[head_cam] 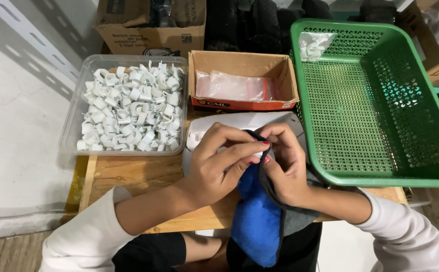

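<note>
Seen from above, a person's two hands meet over the middle of a small wooden table (129, 174). The left hand (219, 161) and right hand (282, 168) are both curled, fingertips pinched together around a small white item (256, 152), mostly hidden between them. A blue and grey cloth (257, 221) hangs just below the hands, draped over the table edge. Left of the hands sits a clear plastic tub (76, 108) heaped with white cable clips (131, 108). Behind the hands is an open cardboard box (243, 63) holding clear plastic bags (232, 86). To the right stands a green perforated basket (345, 176).
</note>
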